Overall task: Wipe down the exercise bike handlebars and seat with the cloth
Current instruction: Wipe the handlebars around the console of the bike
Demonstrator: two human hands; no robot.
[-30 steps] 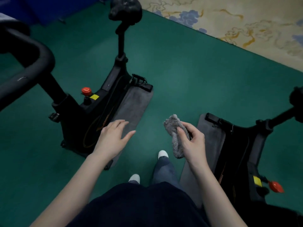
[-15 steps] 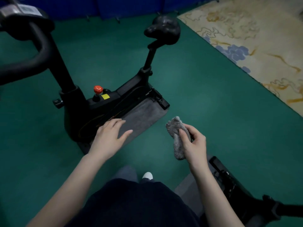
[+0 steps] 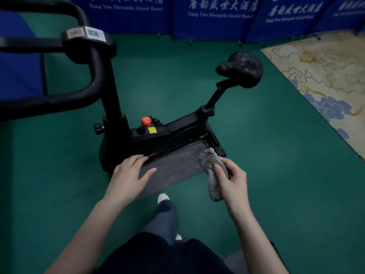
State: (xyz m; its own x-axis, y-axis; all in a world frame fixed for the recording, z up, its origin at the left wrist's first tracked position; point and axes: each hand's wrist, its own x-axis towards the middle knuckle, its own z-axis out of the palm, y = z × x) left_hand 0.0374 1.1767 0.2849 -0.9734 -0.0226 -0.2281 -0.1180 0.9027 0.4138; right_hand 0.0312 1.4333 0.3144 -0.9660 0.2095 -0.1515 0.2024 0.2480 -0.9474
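Observation:
A black exercise bike (image 3: pixel 158 133) stands ahead of me on a grey mat (image 3: pixel 177 165). Its looping black handlebars (image 3: pixel 59 97) fill the upper left, with a small console (image 3: pixel 87 34) at their hub. The black seat (image 3: pixel 242 69) rises on a slanted post at the upper right. My right hand (image 3: pixel 231 182) grips a fluffy grey cloth (image 3: pixel 212 175) in mid-air, low in front of the bike's rear end. My left hand (image 3: pixel 130 177) hovers with its fingers straight over the mat's near edge, holding nothing. Neither hand touches the bike.
Green carpet (image 3: pixel 276 175) covers the floor. A patterned cream rug (image 3: pixel 325 80) lies at the right. Blue printed screens (image 3: pixel 217 16) line the far side. A red knob (image 3: pixel 146 121) sits on the bike frame. My legs and a white shoe (image 3: pixel 163 197) show below.
My view has swung left and up, bringing the handlebars, console and seat into full sight; the second bike at the right has left the view. Both hands keep the same pose.

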